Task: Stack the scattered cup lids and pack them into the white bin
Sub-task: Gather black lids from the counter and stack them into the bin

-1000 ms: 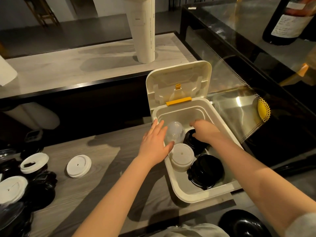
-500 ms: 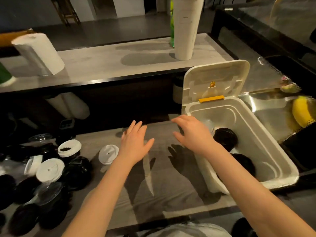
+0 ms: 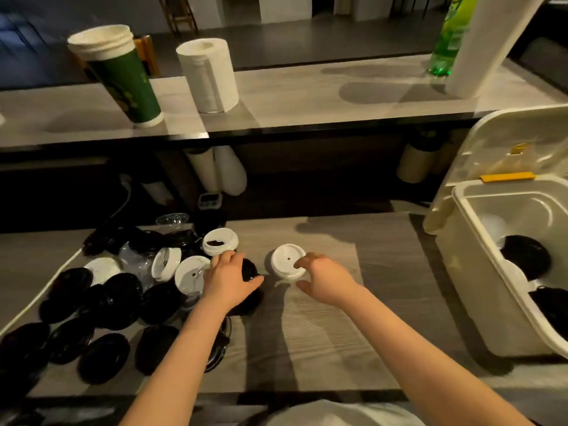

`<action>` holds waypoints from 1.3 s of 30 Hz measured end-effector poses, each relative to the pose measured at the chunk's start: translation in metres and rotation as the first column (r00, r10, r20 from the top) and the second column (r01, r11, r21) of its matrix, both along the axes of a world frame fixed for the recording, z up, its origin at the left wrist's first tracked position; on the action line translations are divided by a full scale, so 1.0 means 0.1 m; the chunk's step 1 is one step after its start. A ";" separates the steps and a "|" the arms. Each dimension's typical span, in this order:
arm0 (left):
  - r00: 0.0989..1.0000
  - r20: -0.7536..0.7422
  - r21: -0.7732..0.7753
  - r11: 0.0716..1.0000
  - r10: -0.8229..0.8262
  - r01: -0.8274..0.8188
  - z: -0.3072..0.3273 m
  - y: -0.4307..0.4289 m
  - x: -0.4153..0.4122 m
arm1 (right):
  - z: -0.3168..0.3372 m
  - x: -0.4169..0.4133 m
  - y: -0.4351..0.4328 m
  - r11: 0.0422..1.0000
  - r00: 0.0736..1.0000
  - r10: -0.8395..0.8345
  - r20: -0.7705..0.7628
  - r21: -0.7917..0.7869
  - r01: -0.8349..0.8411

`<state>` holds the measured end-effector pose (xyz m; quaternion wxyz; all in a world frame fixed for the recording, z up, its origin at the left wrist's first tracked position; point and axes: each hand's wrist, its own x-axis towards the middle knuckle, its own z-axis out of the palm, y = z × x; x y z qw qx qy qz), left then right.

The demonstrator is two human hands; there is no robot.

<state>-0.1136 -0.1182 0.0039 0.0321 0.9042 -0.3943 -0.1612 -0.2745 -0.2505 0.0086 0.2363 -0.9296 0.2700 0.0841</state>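
A heap of black, white and clear cup lids [image 3: 116, 290] lies on the wooden counter at the left. My left hand [image 3: 229, 279] rests on a black lid [image 3: 249, 269] at the heap's right edge, fingers curled over it. A single white lid [image 3: 287, 260] lies apart in the middle; my right hand [image 3: 322, 278] is at its right rim, finger and thumb spread around the edge. The white bin [image 3: 479, 272] stands at the right with its cover raised, holding black lid stacks [image 3: 525, 256] and white ones.
A raised shelf [image 3: 307, 96] behind carries a stack of green paper cups [image 3: 123, 75], a paper towel roll [image 3: 209, 75], a green bottle [image 3: 448, 35] and a tall white cup stack [image 3: 488, 44]. Bare counter lies between the lid heap and the bin.
Both hands left the bin and moved left across the counter. The left hand came down on a black lid, and the right hand reached the lone white lid. The view swung left.
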 end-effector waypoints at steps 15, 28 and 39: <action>0.983 -0.086 0.037 0.986 -0.162 0.165 -0.48 0.38 0.49 | -0.42 0.59 0.53 0.930 0.976 -0.213 -0.043 0.297 0.216; 0.997 -0.081 -0.206 0.978 0.004 -0.020 -0.31 0.15 0.83 | -0.37 0.62 0.30 0.600 0.667 -0.700 0.254 0.716 0.357; 0.977 -0.022 0.030 0.977 -0.211 0.211 -0.44 0.00 0.77 | -0.36 0.54 0.13 0.477 0.508 -0.828 0.237 0.774 0.417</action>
